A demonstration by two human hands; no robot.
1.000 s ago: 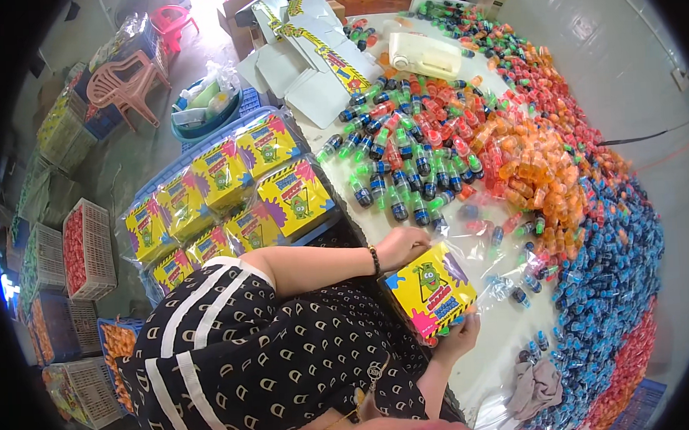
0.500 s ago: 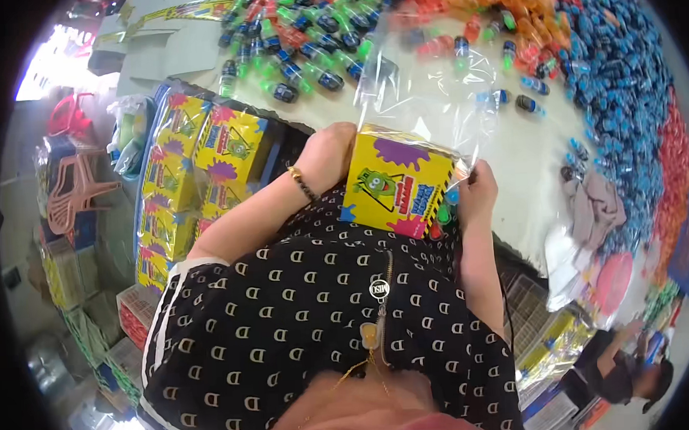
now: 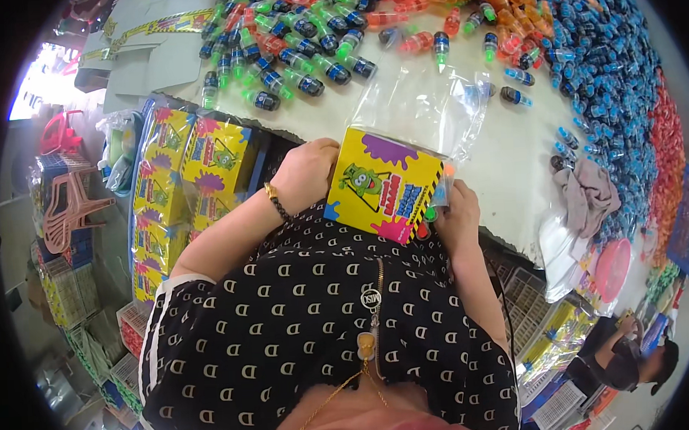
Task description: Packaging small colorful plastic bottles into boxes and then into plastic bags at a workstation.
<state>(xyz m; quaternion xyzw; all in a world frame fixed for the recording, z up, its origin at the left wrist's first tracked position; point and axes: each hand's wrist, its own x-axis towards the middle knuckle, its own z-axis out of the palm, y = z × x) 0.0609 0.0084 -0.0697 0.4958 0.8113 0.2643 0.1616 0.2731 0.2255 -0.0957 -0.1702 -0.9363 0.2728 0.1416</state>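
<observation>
A yellow cardboard box (image 3: 380,184) with a green cartoon monster and purple splashes is tilted in front of my body, over the table's near edge. A clear plastic bag (image 3: 424,96) is around it, its loose end stretching away over the table. My left hand (image 3: 306,174) grips the box's left side, the fingertips partly hidden behind it. On the other side my right hand (image 3: 458,216) is closed on the box and bag edge. Small colourful bottles (image 3: 430,213) show at the box's right end, next to my right fingers.
Green-and-blue bottles (image 3: 299,59) lie heaped on the white table (image 3: 510,142); orange ones (image 3: 497,8) and blue ones (image 3: 607,73) are piled farther right. Wrapped yellow boxes (image 3: 159,196) fill a crate at left. A grey cloth (image 3: 589,193) rests right. Another person (image 3: 628,360) is at lower right.
The box and both hands have shifted a little left and down in view. The bag's loose end, raised before, has sunk lower toward the table.
</observation>
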